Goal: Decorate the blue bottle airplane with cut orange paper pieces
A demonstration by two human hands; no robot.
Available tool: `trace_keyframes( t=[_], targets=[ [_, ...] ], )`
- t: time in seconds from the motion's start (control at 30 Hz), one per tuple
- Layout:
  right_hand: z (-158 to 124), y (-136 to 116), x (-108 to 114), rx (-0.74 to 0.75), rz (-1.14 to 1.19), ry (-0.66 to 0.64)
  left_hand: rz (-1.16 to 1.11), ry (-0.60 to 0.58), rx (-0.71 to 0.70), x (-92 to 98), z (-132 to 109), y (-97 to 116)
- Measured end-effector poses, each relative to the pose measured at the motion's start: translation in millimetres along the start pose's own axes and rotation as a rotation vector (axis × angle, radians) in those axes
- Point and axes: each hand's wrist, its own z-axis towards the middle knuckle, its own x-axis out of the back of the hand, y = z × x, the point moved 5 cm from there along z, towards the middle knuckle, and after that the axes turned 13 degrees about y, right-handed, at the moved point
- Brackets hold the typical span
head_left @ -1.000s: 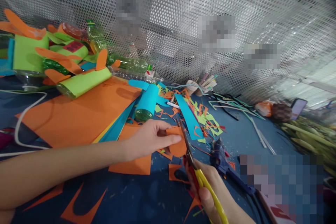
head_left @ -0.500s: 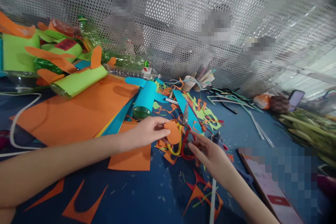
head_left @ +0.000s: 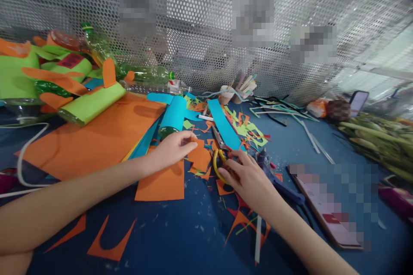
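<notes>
The bench (head_left: 180,232) carries 1 pair of scissors (head_left: 218,144), 1 cyan-wrapped bottle (head_left: 172,116), 3 green-wrapped bottles (head_left: 92,103), 1 blue glue gun (head_left: 277,178), 2 cups (head_left: 226,94) of sticks at its far edge, 1 phone (head_left: 358,101) and 1 white cable (head_left: 22,154). 2 hands show: 1 left hand (head_left: 172,148), 1 right hand (head_left: 248,178).

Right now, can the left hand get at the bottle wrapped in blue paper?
Probably yes. The blue-wrapped bottle lies just beyond the left hand, and nothing stands between them. However, the fingers are touching an orange paper piece, which may have to be let go first.
</notes>
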Motion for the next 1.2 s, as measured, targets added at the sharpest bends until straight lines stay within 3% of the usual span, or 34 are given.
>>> trace_keyframes(
  t=[0.1,0.23,0.37,0.47,0.67,0.77,0.93,1.1,1.2],
  targets=[
    [0,10,3,-0.051,-0.003,0.048,-0.012,-0.052,-0.011,-4.5,-1,-1],
    [-1,9,8,-0.16,0.205,0.102,-0.062,-0.074,-0.049,-10.7,-4,4],
    [-2,-5,-2,-0.229,0.497,0.012,-0.047,-0.083,-0.097,-16.7,-12,15],
    [-4,-7,-11,-0.295,0.582,-0.03,0.0,-0.108,-0.184,-19.8,-20,23],
    [-4,10,-11,-0.408,0.62,0.011,0.121,-0.052,-0.128,-15.8,-17,6],
    [-3,12,-12,-0.449,0.711,-0.043,0.144,-0.093,-0.092,-17.8,-13,-2],
    [-9,1,-15,-0.49,0.809,-0.237,0.168,-0.196,-0.07,-23.4,-13,-6],
    [-21,-24,-9,-0.396,0.692,-0.351,0.251,-0.154,-0.114,-23.9,-12,-4],
    [-25,-38,0,-0.214,0.532,-0.235,0.297,-0.039,-0.131,-21.6,-12,1]
  ],
)
